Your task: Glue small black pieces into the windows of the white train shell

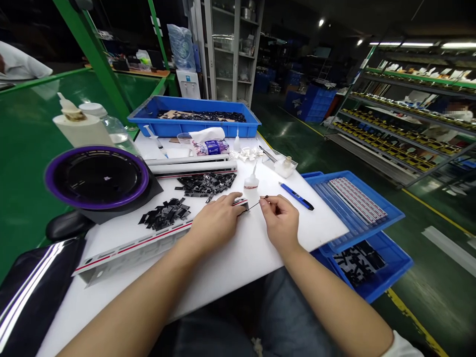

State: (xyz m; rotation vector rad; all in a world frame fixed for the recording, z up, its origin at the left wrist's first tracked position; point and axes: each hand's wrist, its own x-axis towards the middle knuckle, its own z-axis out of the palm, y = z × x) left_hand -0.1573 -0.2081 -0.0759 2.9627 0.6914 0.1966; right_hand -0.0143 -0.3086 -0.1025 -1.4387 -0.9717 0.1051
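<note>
A long white plastic channel with a red stripe and slots [137, 243] lies slantwise across the white tabletop. My left hand [215, 220] is closed over its right end, fingers bent and thumb pointing toward the tip. In a pinch, my right hand [281, 218] holds a thin dark rod [254, 205] whose far end reaches the channel's end by my left thumb. Behind my hands stands a small squeeze bottle with a nozzle [251, 183]. Small black pieces lie in two piles, a nearer one [165, 214] and a farther one [208, 183].
A blue utility knife [296, 196] lies right of my hands. White profiles [193, 168], a tissue pack [210, 147] and a blue bin [193, 126] sit farther back. At left stands a round purple-rimmed device [96, 177]. Blue trays [394, 215] flank the table's right edge.
</note>
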